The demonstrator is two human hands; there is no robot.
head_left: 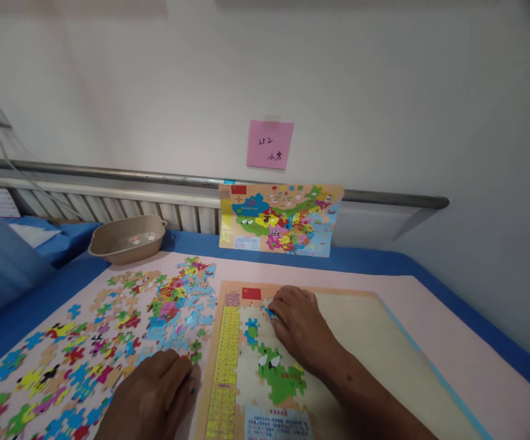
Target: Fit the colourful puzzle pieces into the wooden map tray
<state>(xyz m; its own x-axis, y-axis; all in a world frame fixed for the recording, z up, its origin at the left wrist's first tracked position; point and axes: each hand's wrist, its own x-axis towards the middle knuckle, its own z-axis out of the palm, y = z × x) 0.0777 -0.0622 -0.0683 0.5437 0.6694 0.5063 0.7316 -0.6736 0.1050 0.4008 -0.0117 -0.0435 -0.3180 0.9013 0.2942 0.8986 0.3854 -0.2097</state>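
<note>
My right hand [299,324] is over the upper left of the puzzle board [356,342], its fingers bent and closed at a blue puzzle piece [268,312] that shows only in part. Below it on the board lie joined blue pieces [251,332] and a green section with white cranes [279,376]. To the left of the board, my left hand [150,394] rests low with its fingers curled together. A small dark blue bit shows by its fingertips, too little to name. Loose puzzle pieces [102,351] lie spread around and beyond this hand.
A beige plastic basin [127,241] holding a few pieces stands at the back left. The printed map picture [278,220] leans upright at the far edge, below a pink note [270,145] on the wall. A metal rail [164,176] runs along the wall above a radiator.
</note>
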